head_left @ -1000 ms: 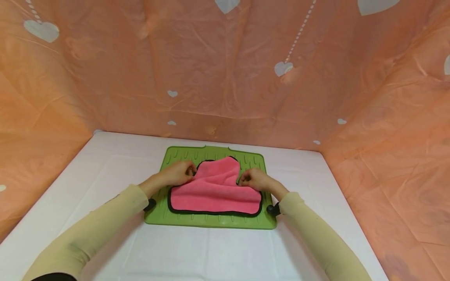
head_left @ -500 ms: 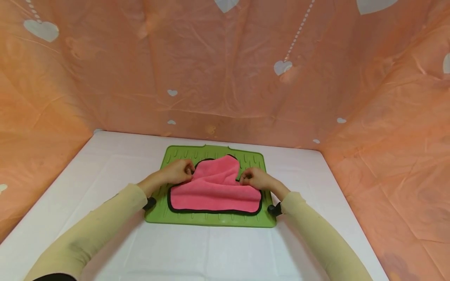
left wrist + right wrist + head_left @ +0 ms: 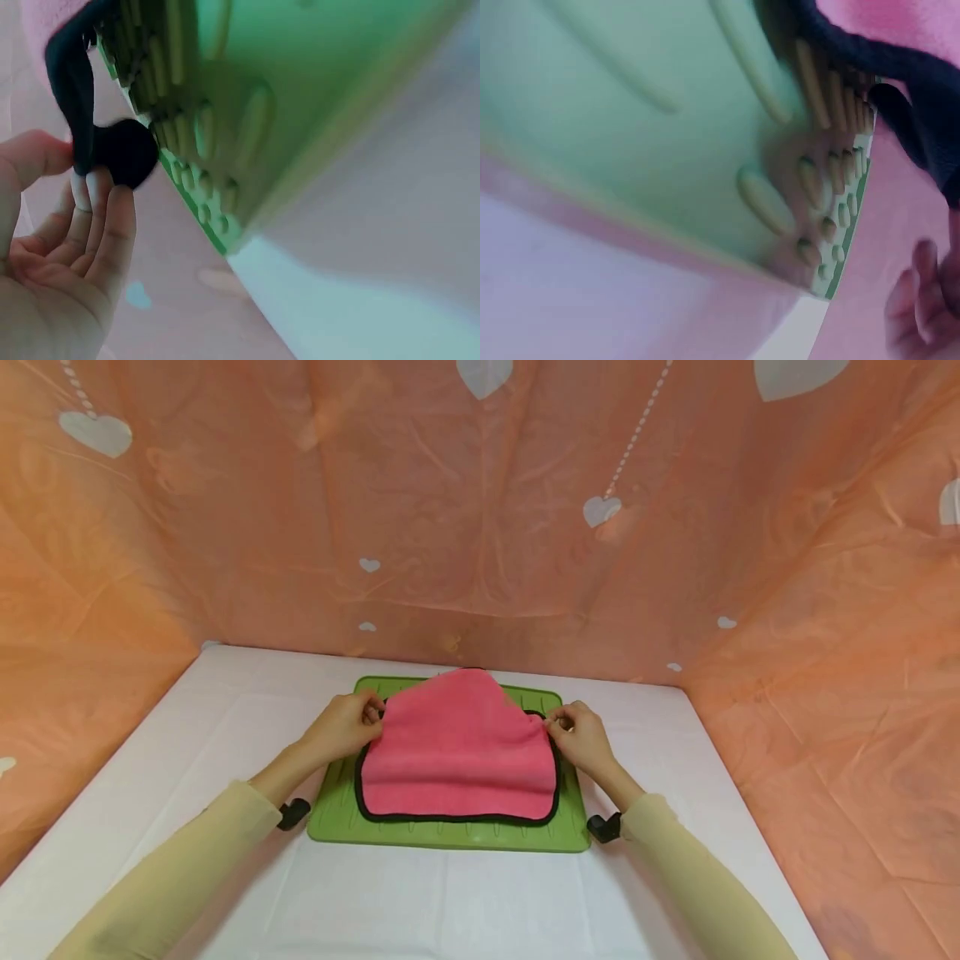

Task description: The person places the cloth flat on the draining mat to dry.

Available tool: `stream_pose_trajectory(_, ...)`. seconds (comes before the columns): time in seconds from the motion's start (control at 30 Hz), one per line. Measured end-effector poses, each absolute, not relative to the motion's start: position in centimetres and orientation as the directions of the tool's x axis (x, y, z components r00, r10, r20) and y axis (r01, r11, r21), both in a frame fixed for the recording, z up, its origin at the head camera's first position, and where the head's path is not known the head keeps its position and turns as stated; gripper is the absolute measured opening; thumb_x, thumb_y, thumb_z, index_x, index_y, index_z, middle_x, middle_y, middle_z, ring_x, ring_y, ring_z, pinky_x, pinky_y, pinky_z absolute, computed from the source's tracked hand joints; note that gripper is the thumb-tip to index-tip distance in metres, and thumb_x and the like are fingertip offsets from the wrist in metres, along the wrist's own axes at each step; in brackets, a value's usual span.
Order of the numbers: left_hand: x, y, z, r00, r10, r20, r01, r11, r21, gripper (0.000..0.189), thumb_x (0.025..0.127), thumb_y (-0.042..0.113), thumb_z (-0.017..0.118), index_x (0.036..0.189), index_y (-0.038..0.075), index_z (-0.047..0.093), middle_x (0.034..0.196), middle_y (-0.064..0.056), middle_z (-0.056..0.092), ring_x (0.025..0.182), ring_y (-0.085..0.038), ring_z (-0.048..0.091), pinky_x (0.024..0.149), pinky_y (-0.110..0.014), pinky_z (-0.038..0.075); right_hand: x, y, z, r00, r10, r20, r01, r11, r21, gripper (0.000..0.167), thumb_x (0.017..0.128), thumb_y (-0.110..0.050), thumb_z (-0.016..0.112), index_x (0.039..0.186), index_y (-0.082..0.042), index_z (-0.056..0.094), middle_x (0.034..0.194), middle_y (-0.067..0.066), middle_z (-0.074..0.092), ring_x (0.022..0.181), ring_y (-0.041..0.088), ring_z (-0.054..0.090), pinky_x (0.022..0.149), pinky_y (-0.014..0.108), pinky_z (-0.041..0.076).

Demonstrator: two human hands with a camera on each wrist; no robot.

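Observation:
A pink cloth with black edging (image 3: 459,752) lies over a green ridged mat (image 3: 450,837). In the head view my left hand (image 3: 345,724) pinches the cloth's left edge, and my right hand (image 3: 587,742) pinches the opposite edge. The left wrist view shows thumb and fingertips of the left hand (image 3: 71,262) on the black edging (image 3: 71,97), held off the mat. Only part of the right hand (image 3: 922,307) appears in the right wrist view, at the end of a raised black border (image 3: 877,52). The cloth's far part rises to a peak; most of the mat is covered.
White cloth covers the table (image 3: 442,902) around the mat. An orange sheet with pale hearts (image 3: 480,552) hangs behind and along both sides. Black wrist cameras sit below each hand, beside the mat's edges.
Both hands have moved apart, outward to the mat's sides, drawing the cloth's upper part wider. Its folds and narrow far flap have spread into a broad, smoother peak.

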State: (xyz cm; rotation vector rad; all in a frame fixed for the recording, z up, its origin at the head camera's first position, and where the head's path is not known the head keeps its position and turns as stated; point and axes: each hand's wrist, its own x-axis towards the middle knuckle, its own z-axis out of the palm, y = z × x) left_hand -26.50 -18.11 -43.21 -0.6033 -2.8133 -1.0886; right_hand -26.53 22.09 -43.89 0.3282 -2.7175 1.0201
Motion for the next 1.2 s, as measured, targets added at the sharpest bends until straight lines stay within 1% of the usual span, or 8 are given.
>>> stream_pose_trajectory(0.13,-25.8,-18.8,-43.3,-0.93,0.306,0.203,0.364,0.689,0.627,0.022,0.088,0.003,0.069,0.107,-0.006,0.066,0.085,-0.008,0.07,0.076,-0.019,0.065,0.068,-0.034,0.054,-26.1,22.7,-43.9,-0.972,-0.047,0.23,-0.19,0.734,-0.653,0.013,0.094,-0.012,0.072,0.095,0.0,0.075,0.091,0.012,0.061,0.082,0.026,0.057,0.074,0.036,0.046)
stream_pose_trajectory(0.27,-25.9,-18.6,-43.9,-0.92,0.358,0.159,0.377,0.699,0.607,0.018,0.089,0.002,0.069,0.106,-0.006,0.067,0.084,-0.008,0.07,0.075,-0.017,0.065,0.067,-0.032,0.053,-26.2,22.8,-44.2,-0.986,-0.113,0.121,-0.165,0.764,-0.624,0.014,0.093,-0.014,0.071,0.092,-0.001,0.076,0.089,0.009,0.068,0.078,0.022,0.059,0.072,0.034,0.047)
stream_pose_trajectory(0.4,-26.2,-18.4,-44.6,-0.917,0.389,0.089,0.364,0.722,0.588,0.016,0.089,0.001,0.068,0.104,-0.005,0.067,0.082,-0.005,0.069,0.073,-0.015,0.062,0.067,-0.031,0.051,-26.4,22.8,-44.7,-0.981,-0.192,0.038,-0.177,0.789,-0.589,0.013,0.091,-0.014,0.071,0.086,-0.003,0.076,0.075,0.001,0.068,0.069,0.015,0.055,0.067,0.031,0.046)
stream_pose_trajectory(0.63,-26.6,-18.6,-45.0,-0.914,0.401,0.063,0.361,0.731,0.58,0.014,0.09,0.003,0.071,0.102,-0.003,0.068,0.081,-0.005,0.069,0.072,-0.015,0.061,0.066,-0.031,0.051,-26.3,22.9,-44.9,-0.972,-0.234,0.009,-0.196,0.794,-0.575,0.016,0.092,-0.016,0.072,0.079,-0.007,0.074,0.069,-0.005,0.062,0.065,0.014,0.051,0.063,0.03,0.043)
stream_pose_trajectory(0.73,-26.9,-18.6,-44.7,-0.909,0.412,0.07,0.372,0.724,0.581,0.014,0.091,0.005,0.072,0.101,-0.003,0.067,0.081,-0.005,0.069,0.072,-0.015,0.061,0.065,-0.031,0.051,-26.4,22.9,-44.5,-0.978,-0.207,0.027,-0.184,0.799,-0.572,0.018,0.093,-0.02,0.073,0.082,-0.006,0.075,0.073,0.0,0.066,0.069,0.017,0.054,0.064,0.03,0.044)
stream_pose_trajectory(0.97,-28.2,-18.3,-44.0,-0.915,0.384,0.12,0.377,0.715,0.589,0.014,0.094,0.007,0.068,0.102,-0.004,0.067,0.082,-0.007,0.067,0.069,-0.016,0.061,0.064,-0.032,0.051,-27.6,22.3,-43.6,-0.99,-0.12,0.068,-0.137,0.802,-0.582,0.023,0.093,-0.025,0.072,0.094,-0.003,0.076,0.096,0.014,0.072,0.088,0.027,0.064,0.077,0.037,0.051)
stream_pose_trajectory(1.07,-29.1,-18.2,-43.7,-0.918,0.361,0.164,0.387,0.725,0.57,0.015,0.095,0.008,0.067,0.102,-0.005,0.066,0.087,-0.011,0.065,0.075,-0.021,0.061,0.069,-0.038,0.052,-28.5,21.9,-43.3,-0.992,-0.11,0.067,-0.128,0.797,-0.591,0.026,0.095,-0.026,0.069,0.102,-0.001,0.075,0.103,0.016,0.073,0.094,0.031,0.065,0.082,0.042,0.052)
stream_pose_trajectory(1.2,-30.4,-18.1,-43.6,-0.923,0.325,0.208,0.385,0.743,0.548,0.02,0.094,0.009,0.065,0.105,-0.008,0.065,0.096,-0.018,0.062,0.089,-0.032,0.06,0.082,-0.048,0.052,-29.7,21.5,-43.1,-0.992,-0.116,0.045,-0.119,0.785,-0.608,0.036,0.099,-0.029,0.063,0.118,0.0,0.072,0.116,0.019,0.073,0.11,0.035,0.066,0.094,0.047,0.052)
